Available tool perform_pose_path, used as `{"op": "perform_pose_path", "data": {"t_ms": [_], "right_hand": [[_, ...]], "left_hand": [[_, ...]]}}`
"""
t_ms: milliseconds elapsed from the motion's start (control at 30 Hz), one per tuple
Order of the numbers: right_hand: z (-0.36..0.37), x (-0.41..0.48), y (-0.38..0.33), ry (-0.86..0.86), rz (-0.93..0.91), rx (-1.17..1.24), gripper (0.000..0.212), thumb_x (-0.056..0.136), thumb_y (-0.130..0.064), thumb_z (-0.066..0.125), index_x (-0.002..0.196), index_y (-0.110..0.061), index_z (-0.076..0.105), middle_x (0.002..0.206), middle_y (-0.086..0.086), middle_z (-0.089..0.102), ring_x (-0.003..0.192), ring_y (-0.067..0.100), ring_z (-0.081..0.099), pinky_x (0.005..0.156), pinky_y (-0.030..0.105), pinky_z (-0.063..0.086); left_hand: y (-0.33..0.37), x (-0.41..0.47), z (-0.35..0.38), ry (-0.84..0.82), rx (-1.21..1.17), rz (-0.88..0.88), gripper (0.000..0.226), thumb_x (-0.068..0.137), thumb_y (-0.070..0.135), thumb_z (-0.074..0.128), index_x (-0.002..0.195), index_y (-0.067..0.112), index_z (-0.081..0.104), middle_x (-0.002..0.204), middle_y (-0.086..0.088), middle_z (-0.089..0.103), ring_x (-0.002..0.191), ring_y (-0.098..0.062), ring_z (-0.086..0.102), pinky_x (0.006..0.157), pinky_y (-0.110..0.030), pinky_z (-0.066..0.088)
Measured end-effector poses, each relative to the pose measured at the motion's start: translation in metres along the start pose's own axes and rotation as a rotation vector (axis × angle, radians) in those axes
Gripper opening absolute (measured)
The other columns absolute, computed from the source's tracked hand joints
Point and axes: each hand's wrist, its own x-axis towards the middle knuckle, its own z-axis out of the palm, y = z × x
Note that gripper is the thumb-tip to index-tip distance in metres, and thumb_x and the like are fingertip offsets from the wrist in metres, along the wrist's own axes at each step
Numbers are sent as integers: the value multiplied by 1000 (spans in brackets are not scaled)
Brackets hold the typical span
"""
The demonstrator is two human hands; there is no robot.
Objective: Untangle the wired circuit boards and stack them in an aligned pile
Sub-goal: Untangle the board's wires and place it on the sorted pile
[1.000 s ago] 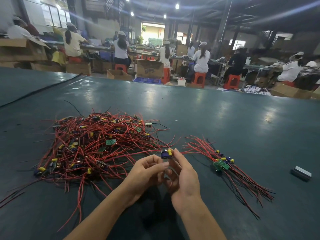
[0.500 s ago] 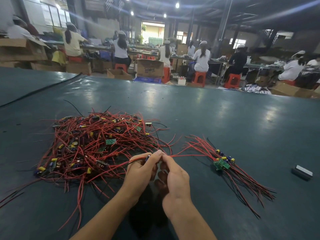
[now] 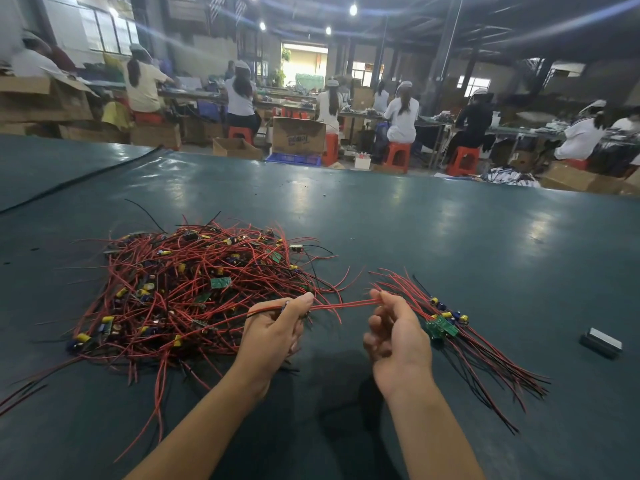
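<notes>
A big tangled heap of red-wired circuit boards [image 3: 187,292] lies on the dark green table at left. My left hand [image 3: 273,330] is closed around one small board beside the heap's right edge. Its red wires [image 3: 343,305] stretch taut to my right hand [image 3: 394,330], which pinches their far ends between thumb and forefinger. Just right of that hand lies the sorted pile of green boards [image 3: 443,325], their red and black wires fanned toward the lower right.
A small dark block with a pale top [image 3: 601,342] rests on the table [image 3: 415,230] at far right. A black cable runs along the table's left side. Beyond the far edge, seated workers, orange stools and cardboard boxes fill the hall.
My hands were together over one board; they have drawn apart, the right hand sliding rightward along the red wires and pulling them straight while the left keeps the board.
</notes>
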Motion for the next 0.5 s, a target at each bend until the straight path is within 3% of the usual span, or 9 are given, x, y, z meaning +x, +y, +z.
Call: {"op": "perform_pose_path", "data": {"t_ms": [200, 500], "right_hand": [[-4, -3, -4, -70, 45, 44, 13, 90, -10, 62, 80, -11, 71, 66, -2, 72, 45, 2, 60, 33, 13, 33], [-7, -1, -8, -164, 28, 152, 6, 91, -4, 62, 91, -4, 69, 73, 6, 75, 58, 7, 70, 40, 13, 44]], "left_hand": [[1, 1, -3, 10, 3, -3, 47, 90, 19, 63, 46, 24, 45, 46, 3, 30, 39, -10, 26, 45, -30, 17], [4, 2, -5, -4, 39, 25, 52, 93, 16, 59, 45, 24, 44, 47, 3, 29, 41, -11, 26, 45, -28, 21]]}}
